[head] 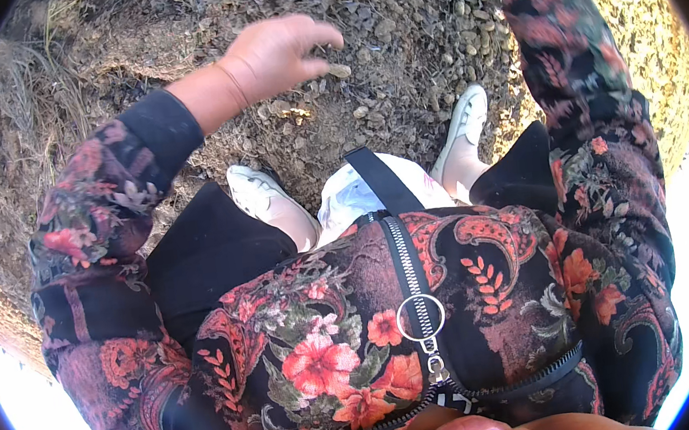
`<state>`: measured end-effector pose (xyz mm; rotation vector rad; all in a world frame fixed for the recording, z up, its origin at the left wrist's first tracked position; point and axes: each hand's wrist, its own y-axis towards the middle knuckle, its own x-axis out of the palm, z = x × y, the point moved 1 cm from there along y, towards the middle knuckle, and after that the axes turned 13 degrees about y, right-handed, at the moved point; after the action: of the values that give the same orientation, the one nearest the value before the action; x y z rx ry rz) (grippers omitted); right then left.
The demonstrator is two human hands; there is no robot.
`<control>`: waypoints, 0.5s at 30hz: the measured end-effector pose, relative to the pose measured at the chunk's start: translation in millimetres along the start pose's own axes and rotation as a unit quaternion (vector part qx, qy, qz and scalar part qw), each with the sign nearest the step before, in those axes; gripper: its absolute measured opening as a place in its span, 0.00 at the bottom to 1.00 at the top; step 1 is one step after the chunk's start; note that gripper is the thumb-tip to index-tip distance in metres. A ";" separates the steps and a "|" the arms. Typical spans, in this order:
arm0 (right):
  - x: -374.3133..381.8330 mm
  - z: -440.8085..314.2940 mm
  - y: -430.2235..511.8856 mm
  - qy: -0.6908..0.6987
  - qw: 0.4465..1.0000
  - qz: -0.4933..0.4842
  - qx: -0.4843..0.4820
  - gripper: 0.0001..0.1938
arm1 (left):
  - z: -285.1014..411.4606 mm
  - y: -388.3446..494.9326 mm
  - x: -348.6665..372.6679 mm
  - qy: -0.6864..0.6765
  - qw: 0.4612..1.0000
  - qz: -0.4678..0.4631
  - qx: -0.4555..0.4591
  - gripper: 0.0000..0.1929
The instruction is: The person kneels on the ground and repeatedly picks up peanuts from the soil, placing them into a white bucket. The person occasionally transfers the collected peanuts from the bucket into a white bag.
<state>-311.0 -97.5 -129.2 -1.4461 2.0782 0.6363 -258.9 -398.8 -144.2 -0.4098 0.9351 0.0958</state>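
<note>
My left hand (pixel 280 55), blurred, hangs above the rough ground with its fingers apart and nothing between them. A small pale lump (pixel 339 71) shows just past the thumb tip; whether the two touch, I cannot tell. My right arm (pixel 565 34) reaches forward, and its hand is out of view beyond the top edge. Below both arms the brown soil (pixel 322 123) is strewn with many small pale lumps, stones or pods, and dry plant bits. Between my feet is a white plastic bag (pixel 348 194), with a black strap (pixel 383 179) lying across it.
My pale shoes (pixel 254 190) stand wide apart on the soil. Dry grass stalks (pixel 44 83) lie at the far left. Brightly sunlit ground (pixel 646 26) spreads at the right. A large metal zip ring (pixel 421 318) hangs on my floral jacket.
</note>
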 end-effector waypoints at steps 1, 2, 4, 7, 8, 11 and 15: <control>-16.1 -16.5 -24.4 0.096 0.981 -0.017 0.165 0.03 | 9.8 -4.2 16.0 0.074 0.994 0.024 0.077 0.16; -31.2 22.5 -36.9 0.298 0.931 -0.072 0.197 0.04 | 15.0 4.1 29.3 0.116 0.988 -0.026 0.097 0.21; -46.0 62.5 -79.2 0.505 0.807 -0.104 0.288 0.07 | 21.1 19.5 57.6 0.184 0.976 -0.026 0.114 0.20; -44.1 77.5 -139.0 0.453 0.797 -0.217 0.336 0.07 | 17.0 27.6 67.1 0.155 0.985 -0.018 0.074 0.16; -43.5 87.3 -152.7 0.408 0.796 -0.329 0.304 0.07 | 12.6 28.9 59.2 0.171 0.980 -0.032 0.094 0.14; -10.7 12.4 -222.5 0.218 0.903 -0.307 0.207 0.06 | 5.8 35.4 27.2 0.112 0.982 -0.126 0.090 0.09; 48.1 -27.2 -278.3 -0.020 0.906 -0.414 -0.087 0.13 | -23.4 26.9 30.8 -0.517 0.823 -0.170 -0.164 0.19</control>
<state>-66.2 -237.1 -162.8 -2.1733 1.1905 0.4818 -265.3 -386.0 -189.1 -0.7322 -0.2534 0.1311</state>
